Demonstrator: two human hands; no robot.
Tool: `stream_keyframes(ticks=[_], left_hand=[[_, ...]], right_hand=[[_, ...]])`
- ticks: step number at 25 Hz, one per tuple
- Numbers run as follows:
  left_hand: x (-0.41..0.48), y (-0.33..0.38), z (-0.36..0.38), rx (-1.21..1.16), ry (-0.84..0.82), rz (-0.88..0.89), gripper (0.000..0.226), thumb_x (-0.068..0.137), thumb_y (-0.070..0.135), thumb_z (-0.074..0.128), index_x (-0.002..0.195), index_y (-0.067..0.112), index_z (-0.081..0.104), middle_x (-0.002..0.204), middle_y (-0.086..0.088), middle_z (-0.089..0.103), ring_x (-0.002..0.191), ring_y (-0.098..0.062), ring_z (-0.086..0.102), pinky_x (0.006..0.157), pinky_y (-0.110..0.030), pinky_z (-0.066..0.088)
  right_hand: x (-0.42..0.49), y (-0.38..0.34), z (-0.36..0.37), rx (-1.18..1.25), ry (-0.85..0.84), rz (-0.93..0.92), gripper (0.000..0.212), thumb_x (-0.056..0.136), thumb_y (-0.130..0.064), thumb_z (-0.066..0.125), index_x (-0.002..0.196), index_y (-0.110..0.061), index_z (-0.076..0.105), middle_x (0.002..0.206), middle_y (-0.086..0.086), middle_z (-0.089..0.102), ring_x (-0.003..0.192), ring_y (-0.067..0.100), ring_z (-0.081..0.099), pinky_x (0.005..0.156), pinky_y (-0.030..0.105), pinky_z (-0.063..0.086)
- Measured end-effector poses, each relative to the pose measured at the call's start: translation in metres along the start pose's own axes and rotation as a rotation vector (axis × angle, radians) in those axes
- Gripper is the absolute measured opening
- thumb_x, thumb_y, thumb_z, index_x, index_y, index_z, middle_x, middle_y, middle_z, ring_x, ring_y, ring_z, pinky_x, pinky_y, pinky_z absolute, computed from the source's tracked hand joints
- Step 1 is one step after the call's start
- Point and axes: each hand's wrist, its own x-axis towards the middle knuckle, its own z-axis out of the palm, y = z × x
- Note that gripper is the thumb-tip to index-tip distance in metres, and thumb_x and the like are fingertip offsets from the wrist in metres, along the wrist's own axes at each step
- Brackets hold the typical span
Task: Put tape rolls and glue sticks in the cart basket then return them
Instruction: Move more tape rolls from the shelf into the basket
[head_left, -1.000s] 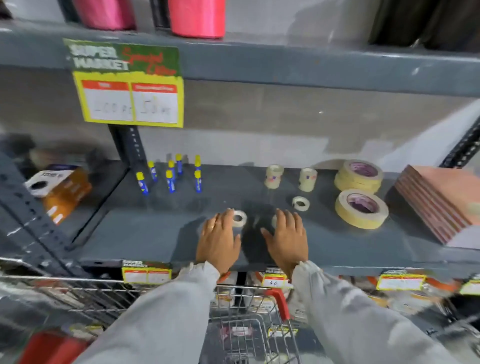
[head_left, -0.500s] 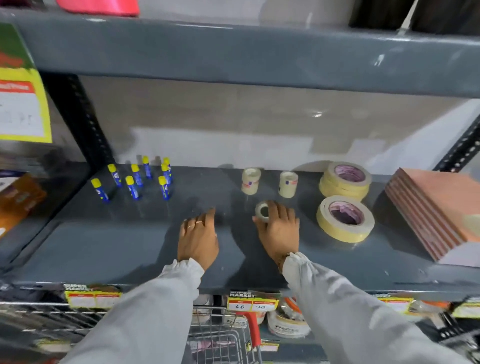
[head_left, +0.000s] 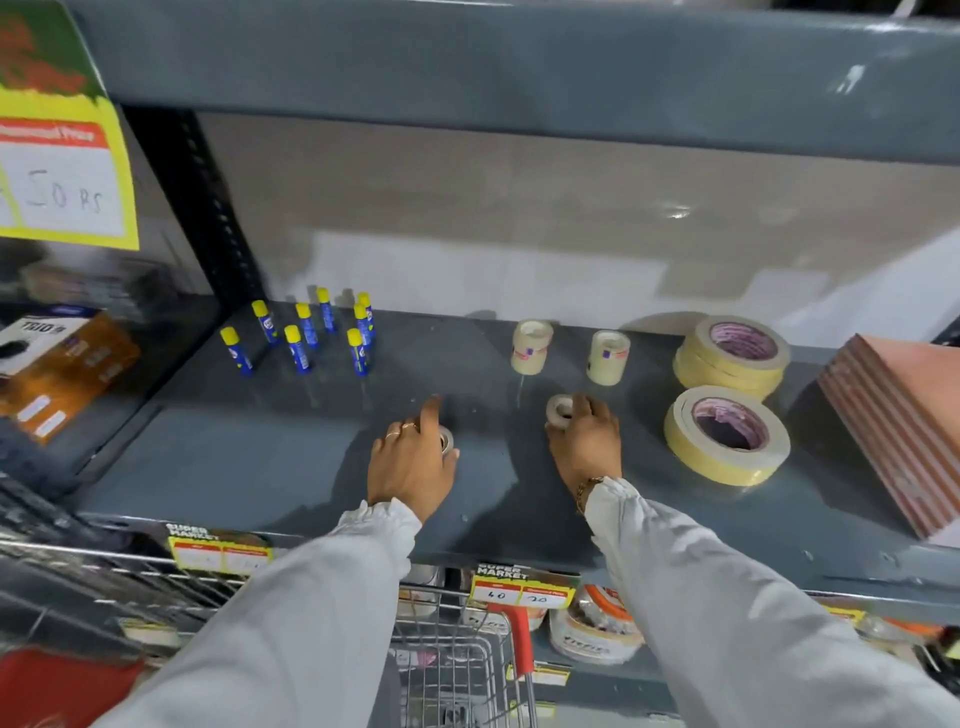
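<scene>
Near the shelf's (head_left: 260, 467) front edge, your left hand (head_left: 410, 467) curls around one small tape roll (head_left: 447, 440); your right hand (head_left: 584, 441) pinches another small roll (head_left: 558, 410).

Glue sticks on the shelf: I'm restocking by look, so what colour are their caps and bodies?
Yellow caps on blue bodies; the glue sticks show in the head view.

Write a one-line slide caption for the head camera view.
Left hand and right hand each grip a small tape roll on the grey shelf.
</scene>
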Motion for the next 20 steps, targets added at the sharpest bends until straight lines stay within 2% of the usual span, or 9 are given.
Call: stream_keyframes(ticks=[5, 9, 12, 14, 17, 18, 20], left_hand=[[-0.022, -0.015, -0.011, -0.055, 0.035, 0.090, 0.065, 0.085, 0.033, 0.059, 0.139, 0.014, 0.028, 0.117, -0.015, 0.063, 0.109, -0.035, 0.053, 0.088, -0.041, 0.043], [-0.056, -0.050, -0.025, -0.061, 0.010, 0.134, 0.065, 0.084, 0.026, 0.061, 0.141, 0.015, 0.031, 0.119, -0.018, 0.061, 0.112, -0.037, 0.051, 0.092, -0.042, 0.041], [-0.082, -0.093, -0.035, -0.125, 0.120, 0.072, 0.062, 0.082, 0.024, 0.063, 0.137, 0.013, 0.035, 0.119, -0.016, 0.063, 0.108, -0.039, 0.052, 0.090, -0.045, 0.043], [-0.103, -0.126, -0.039, -0.195, 0.259, 0.078, 0.057, 0.082, 0.022, 0.063, 0.131, 0.008, 0.038, 0.116, -0.018, 0.063, 0.105, -0.035, 0.049, 0.091, -0.043, 0.040], [-0.146, -0.180, -0.030, -0.023, 0.374, 0.340, 0.042, 0.079, 0.018, 0.046, 0.119, 0.006, 0.043, 0.117, -0.018, 0.058, 0.105, -0.029, 0.043, 0.098, -0.036, 0.030], [-0.161, -0.202, -0.018, 0.046, 0.328, 0.421, 0.038, 0.080, 0.017, 0.042, 0.117, 0.008, 0.045, 0.118, -0.014, 0.055, 0.105, -0.028, 0.045, 0.096, -0.037, 0.034], [-0.191, -0.237, 0.012, 0.108, 0.117, 0.434, 0.033, 0.093, 0.029, 0.033, 0.119, 0.013, 0.045, 0.116, -0.010, 0.059, 0.104, -0.028, 0.052, 0.088, -0.039, 0.046]], right_hand=[[-0.040, -0.030, 0.008, 0.090, -0.039, -0.119, 0.045, 0.073, -0.021, 0.075, 0.112, -0.003, 0.060, 0.111, 0.019, 0.061, 0.096, 0.038, 0.057, 0.083, 0.037, 0.048], [-0.089, -0.086, 0.032, 0.184, -0.012, -0.281, 0.052, 0.064, -0.011, 0.079, 0.111, 0.003, 0.061, 0.105, 0.024, 0.063, 0.089, 0.044, 0.059, 0.080, 0.043, 0.052], [-0.131, -0.127, 0.045, 0.299, 0.005, -0.326, 0.049, 0.071, -0.011, 0.074, 0.114, 0.004, 0.058, 0.110, 0.023, 0.061, 0.095, 0.041, 0.057, 0.084, 0.042, 0.049], [-0.163, -0.143, 0.054, 0.348, 0.003, -0.379, 0.048, 0.077, -0.022, 0.068, 0.117, 0.001, 0.054, 0.114, 0.020, 0.060, 0.100, 0.034, 0.052, 0.087, 0.035, 0.042], [-0.223, -0.143, 0.079, 0.319, -0.012, -0.591, 0.045, 0.084, -0.030, 0.060, 0.117, -0.001, 0.051, 0.114, 0.019, 0.060, 0.100, 0.028, 0.047, 0.089, 0.033, 0.038], [-0.246, -0.138, 0.091, 0.312, -0.075, -0.633, 0.044, 0.087, -0.031, 0.056, 0.118, -0.001, 0.051, 0.114, 0.019, 0.060, 0.101, 0.027, 0.047, 0.089, 0.034, 0.039], [-0.285, -0.114, 0.120, 0.287, -0.275, -0.542, 0.047, 0.088, -0.039, 0.049, 0.119, -0.004, 0.051, 0.115, 0.017, 0.061, 0.104, 0.025, 0.047, 0.087, 0.032, 0.044]])
